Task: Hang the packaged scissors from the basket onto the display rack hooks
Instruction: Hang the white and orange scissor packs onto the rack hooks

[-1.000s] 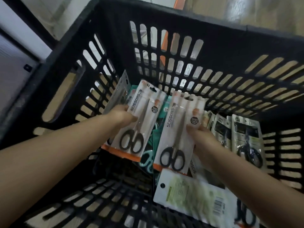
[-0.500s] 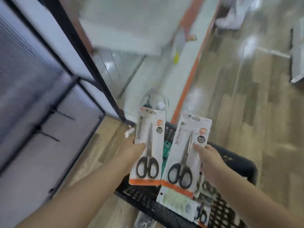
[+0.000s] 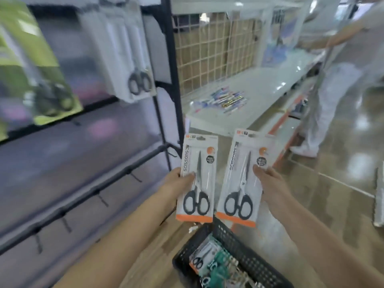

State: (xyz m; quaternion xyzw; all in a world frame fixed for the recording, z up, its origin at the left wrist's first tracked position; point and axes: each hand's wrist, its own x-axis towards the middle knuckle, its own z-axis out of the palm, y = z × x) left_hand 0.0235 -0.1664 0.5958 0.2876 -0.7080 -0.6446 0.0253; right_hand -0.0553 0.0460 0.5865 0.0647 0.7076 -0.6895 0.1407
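My left hand (image 3: 178, 182) grips one white-and-orange scissors pack (image 3: 197, 177) by its left edge, thumb across the front. My right hand (image 3: 270, 183) holds a second, matching scissors pack (image 3: 242, 179) by its right edge. Both packs stand upright side by side, above the black basket (image 3: 245, 258), which sits low on the floor with several more packs inside. The display rack (image 3: 87, 179) fills the left, its dark bars carrying short bare hooks (image 3: 135, 177). A hung scissors pack (image 3: 135, 59) and a green pack (image 3: 41, 80) show higher up, blurred.
A white low shelf (image 3: 259, 88) with a wire grid back holds several pens (image 3: 224, 100). A person in white (image 3: 340, 84) stands at the right on the glossy wood floor. A black upright post (image 3: 170, 80) edges the rack.
Both hands have lifted the two packs out of the basket and up in front of the rack. My view swung from the basket's inside up to the rack and aisle.
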